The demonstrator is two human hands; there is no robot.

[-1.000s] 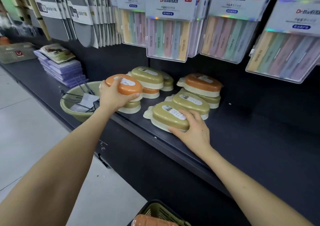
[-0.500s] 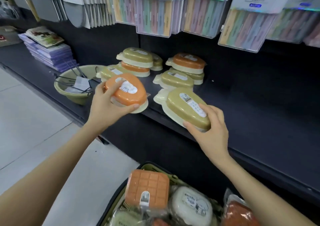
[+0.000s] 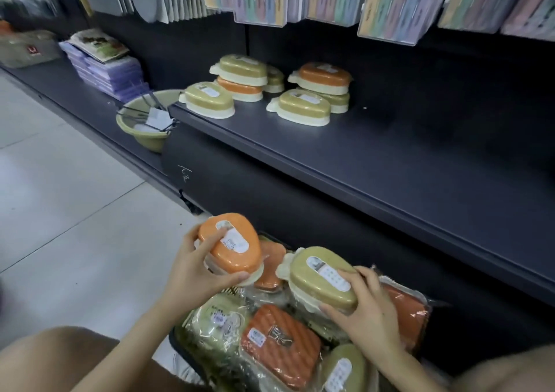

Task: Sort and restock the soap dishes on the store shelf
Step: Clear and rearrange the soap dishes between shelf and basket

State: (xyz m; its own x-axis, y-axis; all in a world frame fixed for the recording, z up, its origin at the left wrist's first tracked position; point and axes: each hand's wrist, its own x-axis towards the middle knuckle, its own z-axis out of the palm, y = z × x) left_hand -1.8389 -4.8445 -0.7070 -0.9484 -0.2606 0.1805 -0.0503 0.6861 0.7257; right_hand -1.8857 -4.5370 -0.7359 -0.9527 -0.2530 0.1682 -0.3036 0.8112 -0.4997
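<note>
left hand (image 3: 192, 274): grip holds orange soap dish (image 3: 231, 246) | right hand (image 3: 369, 310): grip holds green soap dish (image 3: 324, 280) | both above full basket (image 3: 175, 343), below shelf (image 3: 390, 163) | bowl (image 3: 135, 133) left of shelved dishes (image 3: 301, 107)

- On the shelf (image 3: 390, 163), toward its back, stand the left cluster (image 3: 240, 82) and the right cluster (image 3: 318, 91) of soap dishes, some stacked.
- A bowl (image 3: 141, 139) sits left of them.
- Below and in front, a basket (image 3: 174, 345) holds wrapped packs (image 3: 279, 343).
- Over it, the left hand (image 3: 192, 274) holds the left-hand dish (image 3: 231, 244) and the right hand (image 3: 369, 310) holds the right-hand dish (image 3: 324, 280), possibly touching the packs.
</note>
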